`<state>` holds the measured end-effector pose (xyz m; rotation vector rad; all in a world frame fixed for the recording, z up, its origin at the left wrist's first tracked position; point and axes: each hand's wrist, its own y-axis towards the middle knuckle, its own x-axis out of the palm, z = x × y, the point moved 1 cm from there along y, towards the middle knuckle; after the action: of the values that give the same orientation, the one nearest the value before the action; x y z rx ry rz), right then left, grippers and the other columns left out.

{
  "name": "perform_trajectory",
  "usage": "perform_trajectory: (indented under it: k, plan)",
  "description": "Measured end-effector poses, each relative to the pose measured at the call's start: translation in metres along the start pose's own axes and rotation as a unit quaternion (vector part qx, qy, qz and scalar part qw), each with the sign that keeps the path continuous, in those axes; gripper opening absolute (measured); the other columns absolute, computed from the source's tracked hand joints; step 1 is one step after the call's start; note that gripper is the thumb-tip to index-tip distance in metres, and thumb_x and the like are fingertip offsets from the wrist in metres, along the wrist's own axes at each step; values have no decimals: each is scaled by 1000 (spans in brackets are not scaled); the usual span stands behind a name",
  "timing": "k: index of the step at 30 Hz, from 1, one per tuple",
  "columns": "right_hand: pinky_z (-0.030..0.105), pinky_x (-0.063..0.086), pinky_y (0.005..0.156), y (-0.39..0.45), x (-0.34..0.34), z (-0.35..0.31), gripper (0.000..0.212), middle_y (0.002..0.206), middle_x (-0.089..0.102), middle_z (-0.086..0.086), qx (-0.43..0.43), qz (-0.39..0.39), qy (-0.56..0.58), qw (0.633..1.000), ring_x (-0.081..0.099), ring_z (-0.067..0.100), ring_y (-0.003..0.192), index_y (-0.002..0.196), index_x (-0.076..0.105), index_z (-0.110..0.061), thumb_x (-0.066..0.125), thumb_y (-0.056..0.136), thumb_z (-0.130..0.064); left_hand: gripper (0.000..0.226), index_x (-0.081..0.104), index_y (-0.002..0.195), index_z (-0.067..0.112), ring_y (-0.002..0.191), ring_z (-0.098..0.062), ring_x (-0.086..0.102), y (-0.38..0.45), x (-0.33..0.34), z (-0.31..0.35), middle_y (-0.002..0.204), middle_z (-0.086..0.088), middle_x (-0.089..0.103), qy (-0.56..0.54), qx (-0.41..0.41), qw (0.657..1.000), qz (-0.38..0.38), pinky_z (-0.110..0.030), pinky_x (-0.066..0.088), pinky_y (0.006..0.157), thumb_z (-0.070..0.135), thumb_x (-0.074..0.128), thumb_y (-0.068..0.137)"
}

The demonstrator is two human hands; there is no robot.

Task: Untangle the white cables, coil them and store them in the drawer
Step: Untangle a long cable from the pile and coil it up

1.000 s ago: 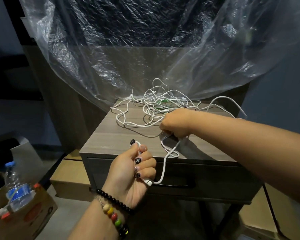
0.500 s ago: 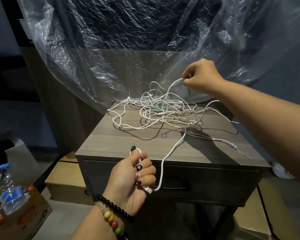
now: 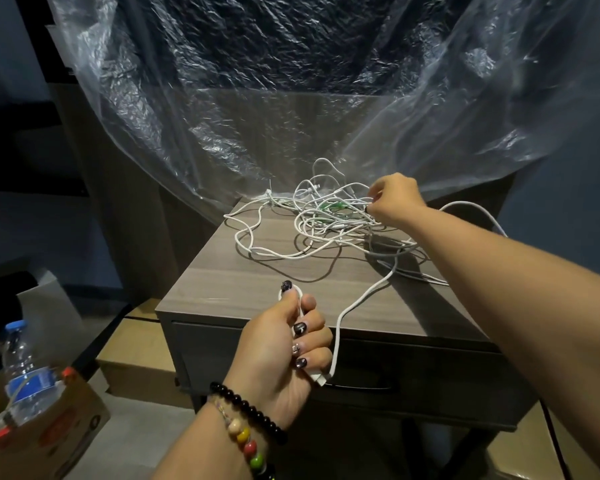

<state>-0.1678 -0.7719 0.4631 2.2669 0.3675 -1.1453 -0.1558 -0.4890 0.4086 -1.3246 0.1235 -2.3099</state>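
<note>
On nightstand, white cables [image 3: 329, 223] tangled, right hand [image 3: 394, 199] pinching them, left hand [image 3: 284, 348] gripping one, drawer [image 3: 395, 375] closed.

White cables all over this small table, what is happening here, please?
A person is untangling them. The left hand grips one end of a white cable in front of the closed drawer. That cable runs up over the table into the tangled pile, where the right hand pinches at some strands. Nothing is coiled or stored yet.
</note>
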Motion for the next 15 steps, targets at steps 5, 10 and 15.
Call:
perform_trajectory:
  k: [5, 10, 15]
  plan:
    - [29, 51, 86, -79, -40, 14, 23, 91, 73, 4, -65, 131, 97, 984, 66, 17, 87, 98, 75, -13, 64, 78, -8, 38, 45, 71, 13, 33, -5, 20, -6, 1, 1, 53, 4, 25, 14, 10, 1000, 3, -15, 12, 33, 34, 36, 101]
    - [37, 48, 95, -128, -48, 78, 29, 115, 66, 6, 2, 27, -46, 999, 61, 23, 106, 110, 71, -14, 69, 83, -23, 38, 45, 72, 13, 34, -5, 21, -17, 2, -4, 54, 4, 26, 19, 10, 1000, 3, -15, 13, 34, 34, 35, 102]
    - [38, 51, 85, -139, -44, 105, 21, 108, 63, 4, 9, -41, -153, 987, 57, 21, 95, 101, 73, -16, 59, 92, -30, 38, 46, 73, 13, 34, -4, 22, -22, 0, -7, 54, 4, 27, 16, 11, 1000, 8, -15, 13, 33, 34, 35, 102]
